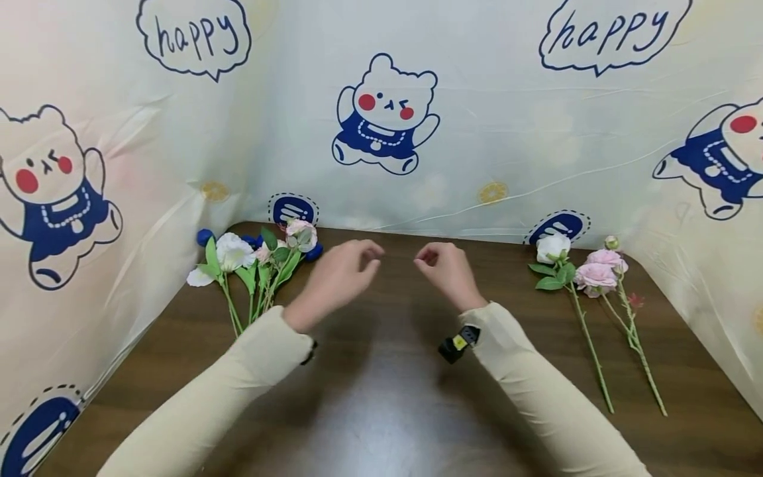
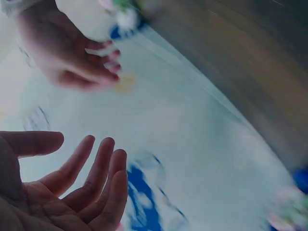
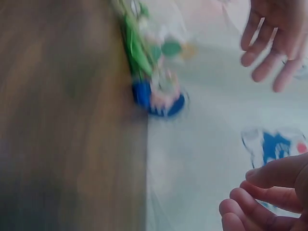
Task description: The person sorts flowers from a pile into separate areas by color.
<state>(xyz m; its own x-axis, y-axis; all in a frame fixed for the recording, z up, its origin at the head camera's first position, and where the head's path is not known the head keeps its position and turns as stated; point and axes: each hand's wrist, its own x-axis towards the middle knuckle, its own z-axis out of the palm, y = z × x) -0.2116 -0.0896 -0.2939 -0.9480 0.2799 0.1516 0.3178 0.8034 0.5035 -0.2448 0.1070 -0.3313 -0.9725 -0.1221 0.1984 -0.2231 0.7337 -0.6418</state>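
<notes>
Both hands hover over the middle of the table, fingers loosely bent and nothing in them. My left hand (image 1: 336, 281) is nearest a bunch of artificial flowers on the left: a white flower (image 1: 234, 252) and a pink rose (image 1: 301, 235) with green leaves, their lower stems hidden behind the left sleeve. Facing it across a small gap is my right hand (image 1: 450, 271). In the left wrist view the left hand's fingers (image 2: 98, 168) are spread, palm showing. The right wrist view has the right thumb (image 3: 276, 173) close to the fingertips.
On the right of the brown table (image 1: 393, 397) lie a white rose (image 1: 553, 248) and pink roses (image 1: 596, 277) on long stems. Blue round pieces (image 1: 205, 237) sit by the left flowers. A printed cloth (image 1: 477, 132) surrounds the table's back and sides. A black device (image 1: 459, 344) is at the right wrist.
</notes>
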